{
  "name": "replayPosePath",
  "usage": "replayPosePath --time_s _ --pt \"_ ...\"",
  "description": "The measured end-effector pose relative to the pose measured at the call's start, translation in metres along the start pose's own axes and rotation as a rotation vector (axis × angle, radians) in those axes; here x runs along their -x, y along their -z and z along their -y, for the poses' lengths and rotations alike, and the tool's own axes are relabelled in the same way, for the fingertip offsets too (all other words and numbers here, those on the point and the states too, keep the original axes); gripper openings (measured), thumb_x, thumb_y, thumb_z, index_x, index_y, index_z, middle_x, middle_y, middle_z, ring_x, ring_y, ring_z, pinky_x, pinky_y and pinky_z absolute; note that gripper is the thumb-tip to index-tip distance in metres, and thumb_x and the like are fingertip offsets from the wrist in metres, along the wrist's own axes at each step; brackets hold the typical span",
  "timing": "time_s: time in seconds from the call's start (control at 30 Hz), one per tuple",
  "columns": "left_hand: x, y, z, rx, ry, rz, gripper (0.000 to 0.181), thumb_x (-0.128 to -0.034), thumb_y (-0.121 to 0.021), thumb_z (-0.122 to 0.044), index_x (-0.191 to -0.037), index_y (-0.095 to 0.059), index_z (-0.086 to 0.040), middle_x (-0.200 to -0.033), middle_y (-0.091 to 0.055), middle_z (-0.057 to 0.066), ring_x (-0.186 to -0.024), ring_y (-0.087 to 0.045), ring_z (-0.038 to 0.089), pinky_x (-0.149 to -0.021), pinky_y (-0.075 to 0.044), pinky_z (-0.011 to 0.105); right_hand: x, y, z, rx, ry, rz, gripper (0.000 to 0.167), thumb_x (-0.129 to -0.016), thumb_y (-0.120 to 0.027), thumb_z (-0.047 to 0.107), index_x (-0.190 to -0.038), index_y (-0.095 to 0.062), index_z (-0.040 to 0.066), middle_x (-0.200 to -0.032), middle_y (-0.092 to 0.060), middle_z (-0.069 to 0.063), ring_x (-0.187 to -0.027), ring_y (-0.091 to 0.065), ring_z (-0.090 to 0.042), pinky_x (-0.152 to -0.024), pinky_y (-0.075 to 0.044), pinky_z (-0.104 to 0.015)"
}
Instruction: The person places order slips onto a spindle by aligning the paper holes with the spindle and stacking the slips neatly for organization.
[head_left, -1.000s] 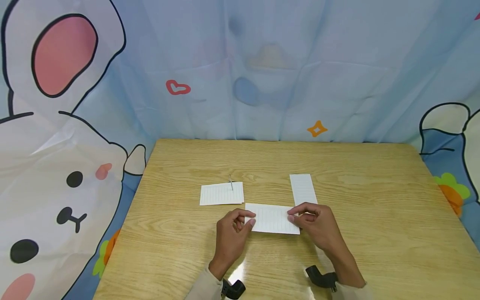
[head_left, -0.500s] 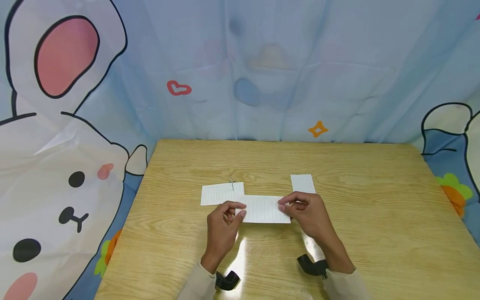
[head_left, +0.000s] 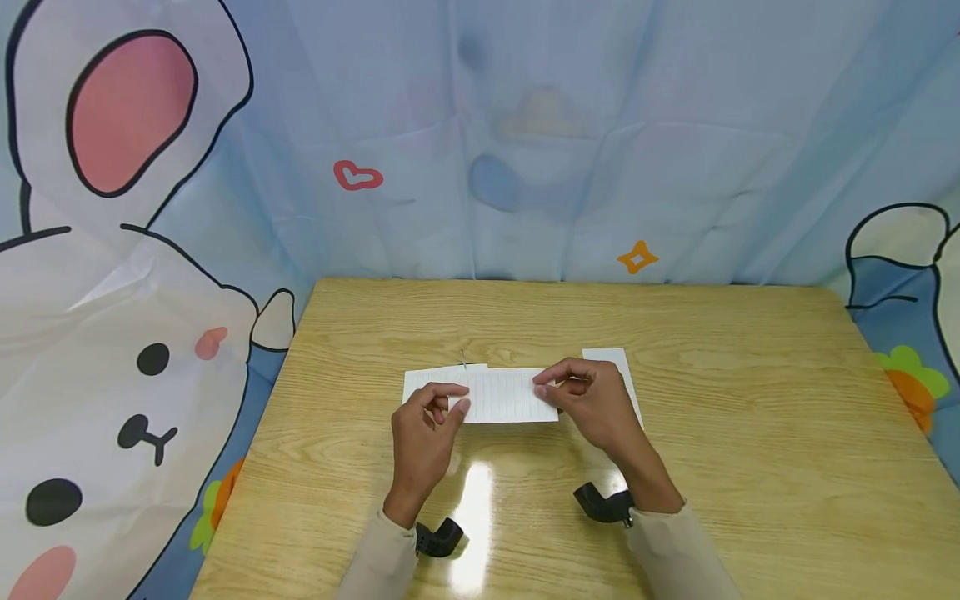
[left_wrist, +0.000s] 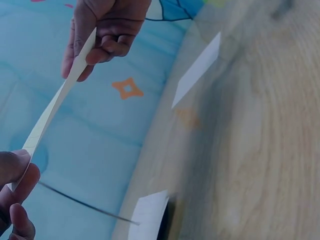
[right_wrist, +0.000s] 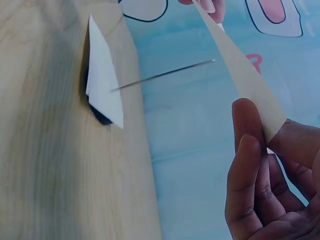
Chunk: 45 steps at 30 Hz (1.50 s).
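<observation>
White lined card (head_left: 504,396): near the middle of the head frame, pinched at its two ends and raised above the desk (head_left: 750,433); both wrist views show it edge-on and slightly bowed.
Left hand (head_left: 426,437): thumb and index finger narrowed on the card's left end, with the other fingers bent beneath.
Right hand (head_left: 594,402): thumb and index finger pinching the opposite end, the remaining fingers curled below in the right wrist view.
Thin metal spike (right_wrist: 162,76): rising from the desk and slanting across the right wrist frame, its tip just left of the held card; whether they touch cannot be told.
Pierced paper (right_wrist: 106,80): low on the spike, above a black base (right_wrist: 101,117); in the head frame the held card partly covers it.
Loose card (head_left: 613,356): flat on the desk right of centre, partly behind the right hand in the head frame.
Beige sleeves (head_left: 382,557): at the bottom of the head frame, a black wrist camera (head_left: 439,538) by each.
Blue curtain (head_left: 712,150): behind the desk, its printed rabbit (head_left: 112,358) filling the left side.
</observation>
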<state>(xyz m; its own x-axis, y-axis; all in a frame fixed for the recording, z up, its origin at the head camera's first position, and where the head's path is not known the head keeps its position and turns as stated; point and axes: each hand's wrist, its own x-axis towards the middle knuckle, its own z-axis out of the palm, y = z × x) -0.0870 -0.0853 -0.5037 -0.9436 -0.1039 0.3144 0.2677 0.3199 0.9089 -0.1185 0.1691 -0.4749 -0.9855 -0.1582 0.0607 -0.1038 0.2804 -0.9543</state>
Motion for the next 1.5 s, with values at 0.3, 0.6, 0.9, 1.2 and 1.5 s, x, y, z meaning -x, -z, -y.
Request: replayPosePath --time_s 0.3,0.6,0.9,1.2,1.5 --pt "-0.016 0.014 0.001 -0.017 -0.004 -0.044 0.012 -0.0929 -0.082 -0.011 -0.103 -0.082 -0.017 -0.082 -0.063 0.004 -0.07 -0.051 0.012 -0.061 -0.04 0.024 -0.021 -0.014 0.012 -0.002 0.028 0.009 0.005 -0.094 -0.082 0.014 -0.099 -0.081 0.014 -0.055 -0.059 -0.005 -0.048 -0.031 -0.01 -0.049 -0.029 -0.028" --pt "-0.028 0.029 0.002 -0.043 -0.004 -0.089 0.011 -0.0934 -0.081 -0.009 -0.104 -0.082 -0.013 -0.082 -0.064 0.005 -0.071 -0.052 0.013 -0.062 -0.04 0.025 -0.038 -0.029 0.025 -0.006 0.056 0.015 0.006 -0.095 -0.081 0.014 -0.099 -0.082 0.017 -0.061 -0.061 -0.01 -0.049 -0.034 -0.012 -0.05 -0.031 -0.029" --pt "-0.038 0.04 0.004 -0.066 -0.01 -0.12 0.01 -0.0937 -0.08 -0.007 -0.103 -0.082 -0.011 -0.082 -0.06 0.007 -0.071 -0.053 0.015 -0.059 -0.039 0.023 -0.052 -0.042 0.032 -0.005 0.067 0.015 0.007 -0.094 -0.081 0.011 -0.099 -0.083 0.015 -0.075 -0.069 -0.01 -0.052 -0.042 -0.014 -0.052 -0.036 -0.029" --pt "-0.047 0.049 0.007 -0.097 -0.023 -0.145 0.013 -0.0933 -0.08 -0.008 -0.106 -0.082 -0.011 -0.083 -0.062 0.007 -0.071 -0.052 0.013 -0.059 -0.04 0.023 -0.066 -0.053 0.034 -0.021 0.06 -0.008 0.007 -0.092 -0.084 0.011 -0.099 -0.083 0.01 -0.084 -0.073 -0.012 -0.06 -0.061 -0.021 -0.057 -0.048 -0.029" --pt "-0.054 0.054 0.012 -0.1 -0.008 -0.161 0.014 -0.0937 -0.08 -0.006 -0.106 -0.083 -0.011 -0.083 -0.061 0.01 -0.071 -0.053 0.015 -0.061 -0.04 0.022 -0.072 -0.058 0.037 -0.056 0.026 -0.019 0.012 -0.092 -0.084 0.012 -0.101 -0.08 0.004 -0.095 -0.074 -0.012 -0.072 -0.073 -0.026 -0.068 -0.061 -0.033"
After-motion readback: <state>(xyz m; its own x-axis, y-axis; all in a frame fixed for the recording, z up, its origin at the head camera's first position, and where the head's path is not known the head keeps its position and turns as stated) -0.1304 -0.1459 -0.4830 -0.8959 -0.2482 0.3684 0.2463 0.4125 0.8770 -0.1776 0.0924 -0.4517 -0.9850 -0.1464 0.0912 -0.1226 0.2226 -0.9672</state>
